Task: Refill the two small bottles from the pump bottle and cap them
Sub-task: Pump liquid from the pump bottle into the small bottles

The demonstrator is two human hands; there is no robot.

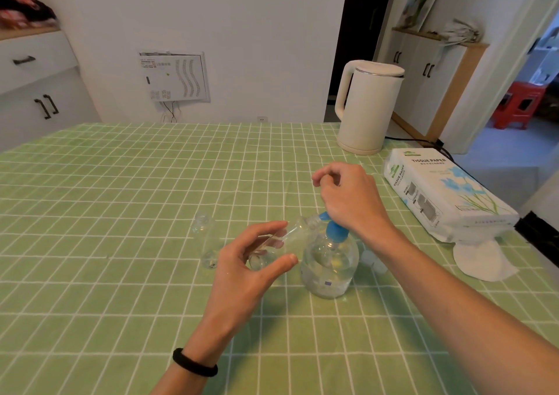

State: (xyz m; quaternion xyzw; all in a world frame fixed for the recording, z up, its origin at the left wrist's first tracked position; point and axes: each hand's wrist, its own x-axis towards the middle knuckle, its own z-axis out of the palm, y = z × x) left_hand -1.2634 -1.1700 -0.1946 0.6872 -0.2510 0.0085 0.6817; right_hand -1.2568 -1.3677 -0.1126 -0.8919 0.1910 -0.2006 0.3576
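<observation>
Soft, even indoor light with a cool greenish cast; moderately bright. Faint diffuse shadows on the desk (121, 183) under both forearms at lower centre. Strong wide-angle bowing: grid lines and door frames curve toward the frame edges. Upper left corner smeared. Centre reasonably sharp, clear plastic low-contrast. No hard glare.

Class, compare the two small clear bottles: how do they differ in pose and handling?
The held small bottle is tilted, its mouth at the blue pump nozzle; the standing small bottle is upright. The left hand grips one; the other stands untouched on the tablecloth. Both are clear and uncapped.
</observation>
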